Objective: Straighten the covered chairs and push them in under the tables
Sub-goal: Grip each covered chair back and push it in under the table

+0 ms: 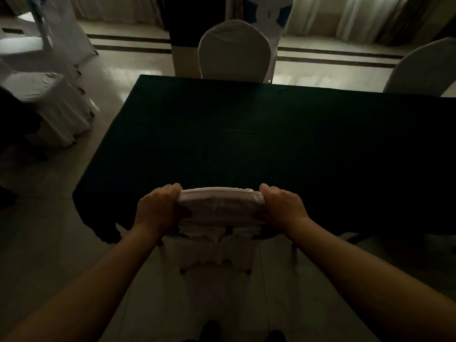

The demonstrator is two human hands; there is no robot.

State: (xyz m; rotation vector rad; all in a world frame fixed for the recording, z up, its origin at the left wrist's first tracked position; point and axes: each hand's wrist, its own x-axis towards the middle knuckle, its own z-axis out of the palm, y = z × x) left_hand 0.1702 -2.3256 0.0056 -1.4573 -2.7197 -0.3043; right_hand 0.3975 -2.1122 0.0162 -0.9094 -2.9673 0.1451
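Chair (219,206) at six o'clock was clamped at its backrest corners, left hand (158,208) and right hand (283,206) curled tight, squaring it to the table (271,134) for pushing in

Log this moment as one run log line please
left hand + right hand: gripping white-covered chair back | chair: at dark-clothed table edge | seat: hidden

Head view, angled down, close over table (271,134)
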